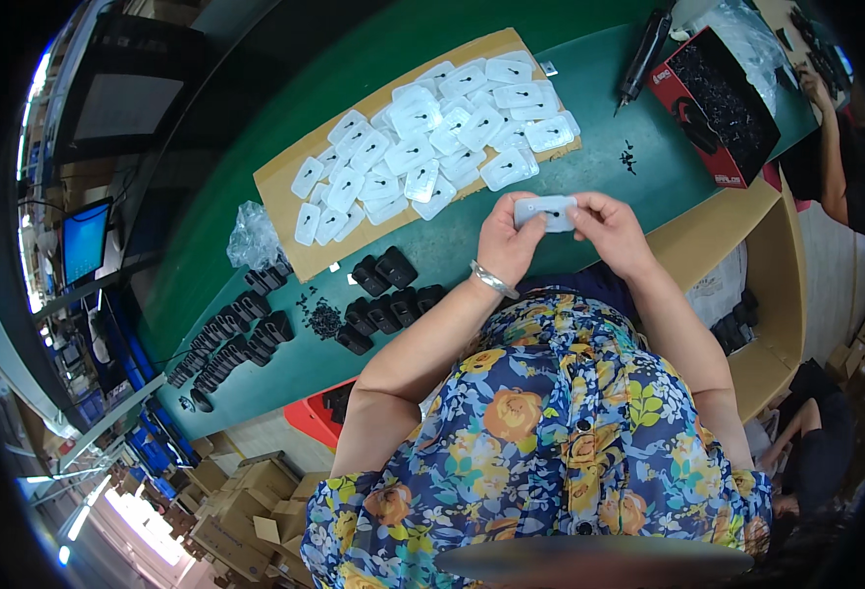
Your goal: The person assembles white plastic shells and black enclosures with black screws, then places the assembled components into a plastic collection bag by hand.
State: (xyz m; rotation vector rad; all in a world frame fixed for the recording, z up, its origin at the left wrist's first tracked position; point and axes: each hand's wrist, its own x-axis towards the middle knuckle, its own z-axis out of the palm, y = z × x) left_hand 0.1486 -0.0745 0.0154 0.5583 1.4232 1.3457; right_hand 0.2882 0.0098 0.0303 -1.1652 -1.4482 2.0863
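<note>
Between my two hands is a small white rounded-rectangular plastic piece (552, 210) with a dark mark at its middle, held just off the table's near edge. My left hand (507, 236) pinches its left end, thumb on top. At the right end, my right hand (611, 228) grips it between thumb and fingers. Beyond my hands lies a flat cardboard sheet (285, 187) covered with many similar white pieces (410, 154), each with a small dark part in its centre. What the dark parts are is too small to tell.
Black blocky housings (393, 306) stand left of me, beside a pile of small black parts (322, 316) and rows of black devices (246, 334). A black electric screwdriver (645, 54) and a red box of small dark parts (712, 108) sit far right. Another person's arm (831, 147) shows at right.
</note>
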